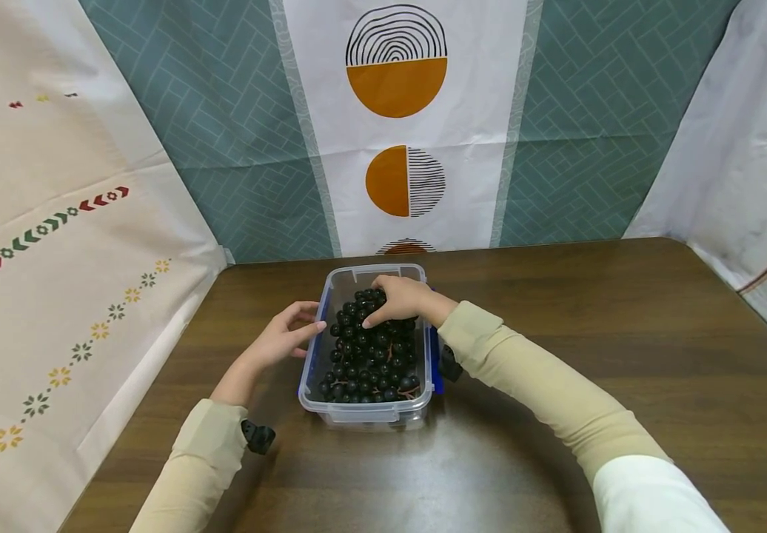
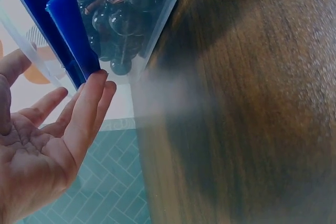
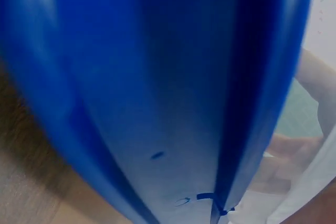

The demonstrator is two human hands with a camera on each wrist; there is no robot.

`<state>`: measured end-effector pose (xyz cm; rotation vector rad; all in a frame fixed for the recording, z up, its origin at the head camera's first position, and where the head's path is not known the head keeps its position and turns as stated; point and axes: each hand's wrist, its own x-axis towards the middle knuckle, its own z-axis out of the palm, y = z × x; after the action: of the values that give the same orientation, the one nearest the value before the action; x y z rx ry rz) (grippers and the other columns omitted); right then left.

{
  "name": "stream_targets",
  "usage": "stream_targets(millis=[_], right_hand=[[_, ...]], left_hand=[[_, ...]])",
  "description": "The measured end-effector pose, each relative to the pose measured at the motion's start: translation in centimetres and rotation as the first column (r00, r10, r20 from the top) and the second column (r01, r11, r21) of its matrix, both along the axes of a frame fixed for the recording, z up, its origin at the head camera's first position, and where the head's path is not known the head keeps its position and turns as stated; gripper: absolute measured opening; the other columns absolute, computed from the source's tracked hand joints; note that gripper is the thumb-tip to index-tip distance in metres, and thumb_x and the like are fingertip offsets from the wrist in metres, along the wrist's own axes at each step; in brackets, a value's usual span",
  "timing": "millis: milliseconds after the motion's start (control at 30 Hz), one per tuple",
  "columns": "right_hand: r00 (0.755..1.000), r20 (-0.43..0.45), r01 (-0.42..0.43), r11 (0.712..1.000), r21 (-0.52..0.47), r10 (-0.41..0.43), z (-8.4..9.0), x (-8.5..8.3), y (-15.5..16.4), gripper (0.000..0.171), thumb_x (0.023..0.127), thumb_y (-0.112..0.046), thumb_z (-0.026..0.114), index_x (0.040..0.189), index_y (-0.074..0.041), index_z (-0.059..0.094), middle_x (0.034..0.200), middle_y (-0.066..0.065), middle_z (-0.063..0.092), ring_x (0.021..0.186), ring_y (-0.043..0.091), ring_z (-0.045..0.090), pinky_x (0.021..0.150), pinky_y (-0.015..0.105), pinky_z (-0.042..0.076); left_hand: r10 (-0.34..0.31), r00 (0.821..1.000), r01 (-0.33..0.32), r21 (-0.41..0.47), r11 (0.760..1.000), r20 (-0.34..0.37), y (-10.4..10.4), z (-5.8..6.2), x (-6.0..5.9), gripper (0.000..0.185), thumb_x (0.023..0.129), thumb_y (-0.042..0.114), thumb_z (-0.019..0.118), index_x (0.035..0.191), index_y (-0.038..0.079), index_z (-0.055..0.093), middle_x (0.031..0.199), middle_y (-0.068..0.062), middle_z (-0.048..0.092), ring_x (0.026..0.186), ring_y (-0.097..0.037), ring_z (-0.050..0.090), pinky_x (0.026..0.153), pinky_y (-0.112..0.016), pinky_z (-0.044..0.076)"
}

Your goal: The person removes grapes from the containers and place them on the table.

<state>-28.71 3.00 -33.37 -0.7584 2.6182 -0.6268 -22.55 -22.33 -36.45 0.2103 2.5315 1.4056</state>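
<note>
Dark round grapes (image 1: 365,363), with some brown stems among them, lie heaped in a clear plastic container (image 1: 365,406). My right hand (image 1: 402,297) reaches in over the right rim and grips grapes near the far end, thumb and fingers curved round them; its fingertips are partly hidden. At the left rim, my left hand (image 1: 280,339) holds its fingers loosely extended. In the left wrist view these fingers (image 2: 86,108) are right at a blue side clip (image 2: 71,22). Another blue clip (image 3: 105,77) fills much of the right wrist view.
The container stands on a dark brown wooden table (image 1: 557,355). A patterned teal and white cloth (image 1: 237,111) hangs behind the table's far edge. Pale cloths (image 1: 77,244) border both sides. A dark wrist camera (image 1: 258,437) sits on the left sleeve.
</note>
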Motion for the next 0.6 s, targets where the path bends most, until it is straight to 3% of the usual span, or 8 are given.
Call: stream_targets(millis=[167,433,600], right_hand=[[0.998,0.057,-0.024,0.999,-0.049,0.027,0.20,-0.25,0.06,0.083,0.080,-0.040,0.074,0.145,-0.006,0.035,0.148,0.013,0.038,0.132,0.030,0.041,0.106,0.045,0.038],[0.996,0.074,-0.045,0.993,-0.110,0.054,0.54,-0.31,0.52,0.076,0.077,-0.030,0.079,0.137,-0.005,0.040,0.135,0.017,0.047,0.121,0.030,0.048,0.099,0.043,0.043],[0.993,0.098,-0.054,0.988,-0.143,0.069,0.85,-0.27,0.74,0.073,0.076,-0.025,0.080,0.135,-0.003,0.042,0.134,0.018,0.048,0.122,0.030,0.048,0.098,0.043,0.045]], left_hand=[[-0.007,1.000,0.007,0.014,1.000,0.012,0.00,0.11,0.09,0.057,0.096,0.033,0.056,0.143,0.009,0.035,0.136,-0.024,0.041,0.113,-0.035,0.054,0.078,-0.043,0.056],[-0.023,0.999,0.022,0.027,0.999,0.027,-0.01,0.16,0.15,0.058,0.096,0.034,0.055,0.144,0.009,0.033,0.137,-0.023,0.040,0.115,-0.035,0.052,0.081,-0.044,0.055],[-0.026,0.999,0.025,0.032,0.999,0.029,-0.06,0.28,0.24,0.058,0.096,0.034,0.055,0.144,0.009,0.034,0.136,-0.023,0.041,0.115,-0.035,0.052,0.081,-0.045,0.054]])
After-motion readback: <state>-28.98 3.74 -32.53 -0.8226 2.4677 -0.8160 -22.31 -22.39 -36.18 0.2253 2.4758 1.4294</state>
